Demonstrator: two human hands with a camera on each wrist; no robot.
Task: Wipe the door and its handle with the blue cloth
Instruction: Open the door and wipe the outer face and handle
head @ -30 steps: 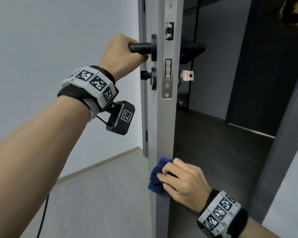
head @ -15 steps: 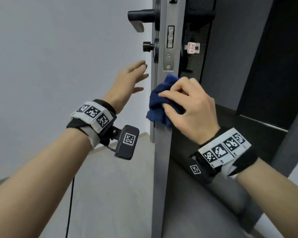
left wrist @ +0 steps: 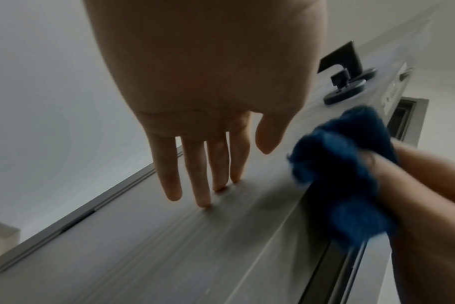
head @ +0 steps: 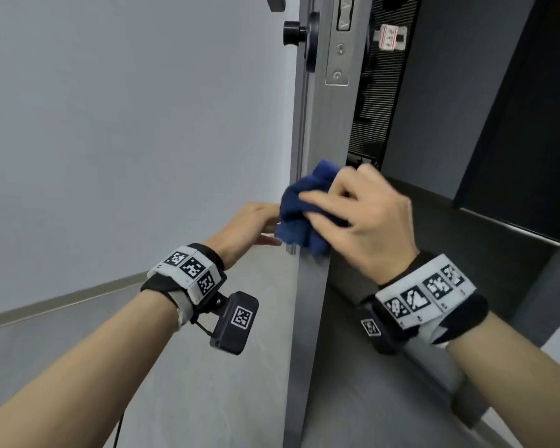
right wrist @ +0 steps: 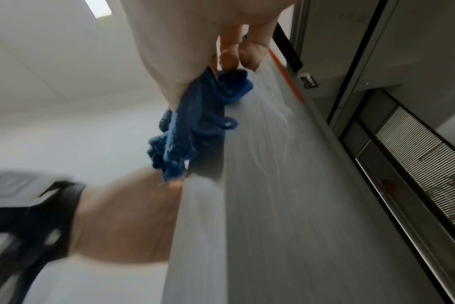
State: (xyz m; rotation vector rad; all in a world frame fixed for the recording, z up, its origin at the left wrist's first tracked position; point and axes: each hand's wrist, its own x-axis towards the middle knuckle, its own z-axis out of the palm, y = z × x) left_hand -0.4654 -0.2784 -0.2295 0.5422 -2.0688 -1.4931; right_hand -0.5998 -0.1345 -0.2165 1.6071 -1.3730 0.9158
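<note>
The door [head: 316, 150] stands edge-on in front of you, its grey face running off to your left and the narrow edge toward you; the floor [head: 207, 376] lies below on the left, and a pale wall [head: 126, 124] fills the far left. High on the door edge sits the metal lock plate [head: 338, 43], with the dark thumb-turn knob [head: 293, 33] just left of it on the door face. The handle [left wrist: 340, 59] shows in the left wrist view as a dark lever above that knob; in the head view only its tip [head: 274, 2] reaches into the top edge. Your right hand [head: 366, 221] is at the door edge, well below the lock, with fingers and thumb curled round the bunched cloth [head: 299, 215], which it presses against the edge; the cloth wraps over the corner onto the left face, and a loose fold hangs below your palm in the right wrist view [right wrist: 192, 127]. Your left hand [head: 249, 224] is just left of the cloth, fingers straight and holding nothing, and the left wrist view shows its fingertips [left wrist: 204, 202] touching the door face. Both wrists carry marker bands [head: 427, 291].
</note>
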